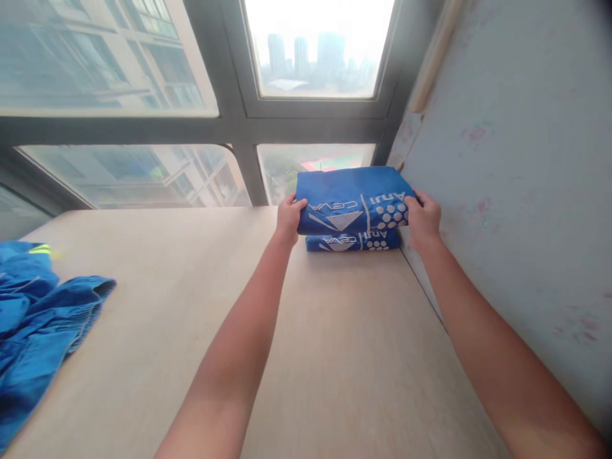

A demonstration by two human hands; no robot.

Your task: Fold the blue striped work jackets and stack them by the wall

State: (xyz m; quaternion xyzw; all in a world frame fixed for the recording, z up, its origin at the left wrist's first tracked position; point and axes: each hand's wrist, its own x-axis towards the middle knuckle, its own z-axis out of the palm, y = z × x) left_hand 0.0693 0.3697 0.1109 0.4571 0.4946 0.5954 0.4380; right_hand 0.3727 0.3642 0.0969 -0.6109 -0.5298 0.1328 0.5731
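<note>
A folded blue garment [344, 188] with white "Anji CEVA" lettering, upside down to me, is held by its two ends. My left hand [289, 220] grips its left edge, thumb on top. At the right edge my right hand [423, 220] is closed on the cloth, its fingers partly hidden. Directly below lies a second folded blue garment [354, 243] with the same print, mostly covered by the upper one. Whether the two touch, I cannot tell.
Crumpled blue clothing [38, 325] with a yellow-green strip lies at the left of the pale wooden surface [191, 306]. Grey-framed windows [234, 127] rise behind the far edge. A flower-patterned wall [516, 172] bounds the right side, close to my right hand.
</note>
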